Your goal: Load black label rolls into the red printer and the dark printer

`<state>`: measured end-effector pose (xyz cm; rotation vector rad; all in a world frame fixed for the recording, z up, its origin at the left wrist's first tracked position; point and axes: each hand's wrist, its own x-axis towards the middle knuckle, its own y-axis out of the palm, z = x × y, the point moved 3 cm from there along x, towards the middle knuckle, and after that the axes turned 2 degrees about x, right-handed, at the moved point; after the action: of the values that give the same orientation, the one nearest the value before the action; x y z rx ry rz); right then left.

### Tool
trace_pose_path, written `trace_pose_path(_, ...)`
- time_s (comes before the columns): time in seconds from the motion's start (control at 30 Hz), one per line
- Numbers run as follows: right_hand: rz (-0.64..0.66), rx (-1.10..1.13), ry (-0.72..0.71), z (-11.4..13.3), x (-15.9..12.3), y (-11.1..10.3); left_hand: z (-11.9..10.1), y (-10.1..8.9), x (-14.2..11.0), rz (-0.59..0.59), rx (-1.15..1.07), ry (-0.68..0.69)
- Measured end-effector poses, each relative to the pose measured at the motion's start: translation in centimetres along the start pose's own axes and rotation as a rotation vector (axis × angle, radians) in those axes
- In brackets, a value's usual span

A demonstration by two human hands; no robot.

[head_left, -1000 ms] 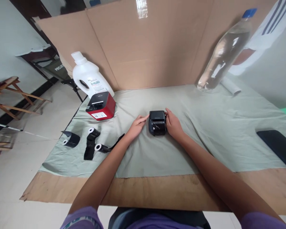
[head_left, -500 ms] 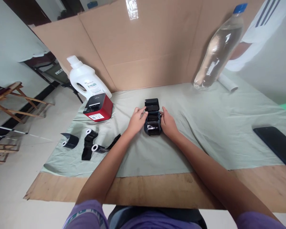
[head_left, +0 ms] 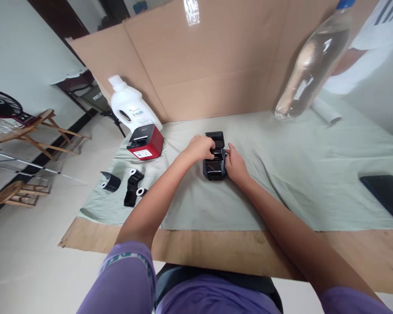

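Observation:
A small black portable receipt printer [head_left: 215, 170] lies on the cloth in front of me, its lid [head_left: 216, 138] flipped up at the far side. Inside it is something black and glossy. My left hand [head_left: 201, 148] reaches over from the left, fingers bent down into the open compartment; what they pinch there is hidden. Against the printer's right side, my right hand [head_left: 236, 165] grips the casing, with the thumb side uppermost. Left of my forearm lie loose black paper rolls with white cores: one roll [head_left: 111, 182], and another [head_left: 135, 185] partly unwound.
A red and black box-shaped printer [head_left: 149, 144] stands before a white detergent jug [head_left: 134, 104]. A cardboard screen [head_left: 216, 65] closes the back. To the right are a large water bottle [head_left: 311, 69], a white tube [head_left: 325, 111] and a dark phone [head_left: 386, 194]. Another person's sleeve [head_left: 376, 39] shows behind.
My left hand has moved from the printer's left edge up over its open compartment, fingers now curled inside. My right hand stays at the right side. The whole view has shifted slightly.

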<state>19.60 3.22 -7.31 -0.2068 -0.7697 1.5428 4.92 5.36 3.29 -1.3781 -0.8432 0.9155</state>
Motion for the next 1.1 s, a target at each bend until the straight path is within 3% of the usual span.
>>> trace_pose_path(0.1, -0.017, 0.024, 0.0, -0.1, 0.0, 0.0, 2.5, -1.0, -3.1, -0.255, -0.283, -0.124)
trace_pose_path(0.23, -0.017, 0.045, 0.01, -0.4, 0.1, 0.1, 7.3, -0.9, -10.6, -0.515, -0.613, -0.357)
trace_pose_path(0.4, -0.031, 0.063, 0.027, -0.5, 0.1, 0.2, 13.3, 0.8, -23.6, -0.515, -0.539, -0.889)
trace_pose_path(0.47, -0.038, 0.07, 0.026, -0.5, 0.1, 0.2, 14.4, 1.2, -28.3, -0.486, -0.433, -1.05)
trace_pose_path(0.57, -0.04, 0.072, 0.036, -0.5, 0.1, 0.1, 14.3, 1.9, -32.9, -0.418, -0.331, -1.138)
trace_pose_path(0.7, -0.043, 0.055, 0.043, -0.4, 0.1, 0.0, 12.5, 2.7, -34.6, -0.393, -0.252, -1.119)
trace_pose_path(0.83, -0.039, 0.033, 0.051, -0.4, 0.1, -0.1, 11.5, 3.1, -33.2, -0.388, -0.206, -1.11)
trace_pose_path(1.1, -0.064, 0.056, 0.03, -0.8, 0.2, 0.1, 12.0, 2.8, -30.4, -0.355, -0.077, -1.248)
